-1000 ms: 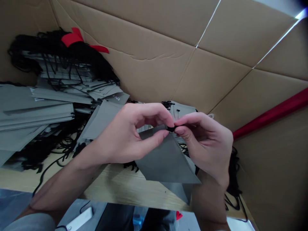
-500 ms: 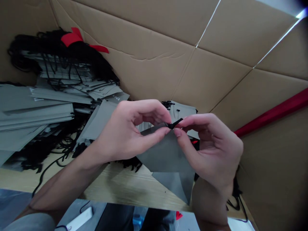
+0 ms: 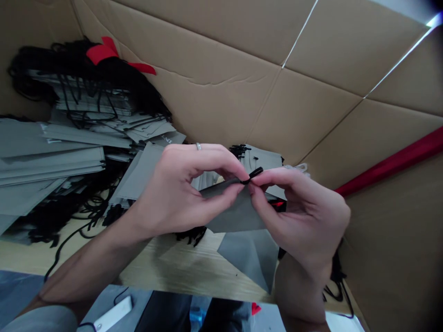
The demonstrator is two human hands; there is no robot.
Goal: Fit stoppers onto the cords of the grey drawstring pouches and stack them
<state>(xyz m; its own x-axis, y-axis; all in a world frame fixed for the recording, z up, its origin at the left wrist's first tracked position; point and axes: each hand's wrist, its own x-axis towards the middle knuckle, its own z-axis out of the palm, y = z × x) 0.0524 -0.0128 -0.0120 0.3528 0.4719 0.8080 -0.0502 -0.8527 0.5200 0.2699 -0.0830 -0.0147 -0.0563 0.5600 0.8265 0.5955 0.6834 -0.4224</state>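
Shifted slightly rightward from a second ago, the right hand [image 3: 306, 214] pinches a black cord [image 3: 256, 172] between thumb and forefinger, a short length now slanting up past the fingertips; the left hand [image 3: 176, 191], a ring [image 3: 198, 146] on one finger, grips the top edge of a grey sheet [image 3: 237, 214] beside it. Held above a wooden table [image 3: 148, 272], the sheet hangs between both hands; stacked grey pieces [image 3: 51, 166] lie to the left.

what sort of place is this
Most likely a hand-assembly or packing station: stacks of flat grey pieces, perhaps paper bags, a mass of black cords, and a wooden worktop backed by cardboard panels.
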